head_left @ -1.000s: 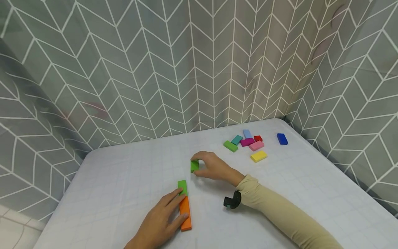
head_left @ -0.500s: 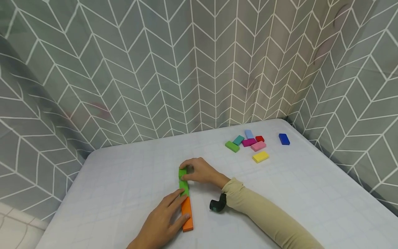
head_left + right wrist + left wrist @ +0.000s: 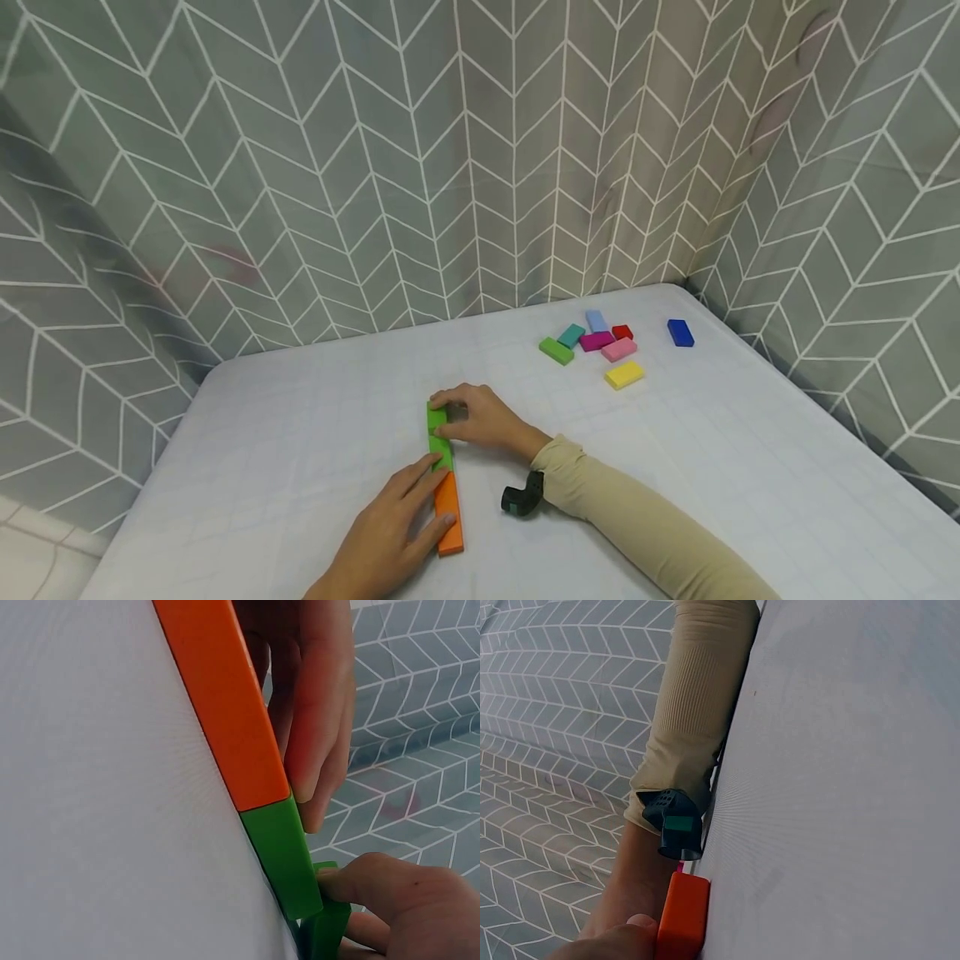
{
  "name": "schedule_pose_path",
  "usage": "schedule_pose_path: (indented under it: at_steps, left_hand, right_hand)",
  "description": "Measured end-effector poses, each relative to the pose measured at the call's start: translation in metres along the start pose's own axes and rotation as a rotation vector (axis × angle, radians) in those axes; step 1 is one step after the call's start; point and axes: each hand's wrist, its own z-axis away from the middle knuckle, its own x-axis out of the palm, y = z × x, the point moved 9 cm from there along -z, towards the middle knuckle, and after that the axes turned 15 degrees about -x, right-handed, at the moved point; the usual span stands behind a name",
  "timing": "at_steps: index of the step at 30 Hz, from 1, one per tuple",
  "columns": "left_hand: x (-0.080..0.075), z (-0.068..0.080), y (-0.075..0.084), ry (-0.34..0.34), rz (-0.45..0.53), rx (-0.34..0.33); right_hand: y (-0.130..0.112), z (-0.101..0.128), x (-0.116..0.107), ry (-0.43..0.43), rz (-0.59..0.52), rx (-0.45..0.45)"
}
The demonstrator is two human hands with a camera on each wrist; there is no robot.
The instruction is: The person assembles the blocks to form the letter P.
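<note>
On the white table (image 3: 300, 433) lies a row of blocks: an orange block (image 3: 450, 518) nearest me, then a green block (image 3: 442, 451). My left hand (image 3: 390, 533) rests flat on them, fingers straight along the orange block (image 3: 225, 697) and the green block (image 3: 281, 847). My right hand (image 3: 472, 421) pinches a second green block (image 3: 436, 414) and holds it against the far end of the row. In the right wrist view this second green block (image 3: 326, 922) stands slightly tilted at the first one's end. In the left wrist view the orange block (image 3: 682, 919) shows beside my thumb.
Several loose blocks lie at the back right: green (image 3: 556, 351), teal (image 3: 571, 336), magenta (image 3: 597, 341), pink (image 3: 618, 349), yellow (image 3: 624, 375), and a blue block (image 3: 680, 332) apart. Grey patterned curtains (image 3: 480, 167) wall the table on three sides. A black wrist camera (image 3: 521, 500) sits at my right sleeve.
My right hand carried the second green block left and toward me, down to the far end of the green-and-orange row. The left hand stayed on the row.
</note>
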Motion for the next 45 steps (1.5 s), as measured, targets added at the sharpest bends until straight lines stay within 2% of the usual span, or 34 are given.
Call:
schedule_pose_path:
  at_steps: [15, 20, 23, 26, 31, 34, 37, 39, 41, 45]
  left_hand:
    - [0.001, -0.001, 0.000, -0.013, -0.006, -0.016]
    - [-0.001, -0.001, 0.003, 0.008, -0.009, 0.000]
    - [-0.002, -0.002, 0.004, 0.019, -0.017, 0.006]
    - [-0.001, -0.002, 0.001, 0.006, -0.010, -0.013]
    - [-0.003, -0.007, -0.008, -0.006, 0.050, -0.071]
    - [-0.004, -0.011, -0.009, 0.003, 0.068, -0.050]
    - [-0.002, -0.015, -0.008, 0.001, 0.070, 0.002]
    - [0.003, -0.018, -0.008, -0.016, 0.063, 0.022]
    - [0.009, -0.019, -0.010, -0.054, 0.052, 0.017]
    - [0.018, -0.021, -0.015, -0.139, 0.016, -0.012]
  right_hand:
    - [-0.003, 0.004, -0.002, 0.046, 0.016, -0.076]
    - [-0.005, 0.006, -0.004, 0.043, 0.038, -0.109]
    - [-0.006, 0.006, -0.005, 0.033, 0.038, -0.106]
    - [-0.005, 0.006, -0.010, 0.058, 0.005, -0.084]
    - [0.002, 0.013, -0.044, 0.151, 0.012, -0.047]
    - [0.018, 0.030, -0.073, 0.178, 0.090, 0.014]
    - [0.042, 0.052, -0.102, 0.174, 0.172, 0.124]
    - [0.057, 0.065, -0.120, 0.151, 0.230, 0.181]
    - [0.070, 0.073, -0.133, 0.090, 0.305, 0.223]
    - [0.084, 0.080, -0.149, -0.080, 0.452, 0.216]
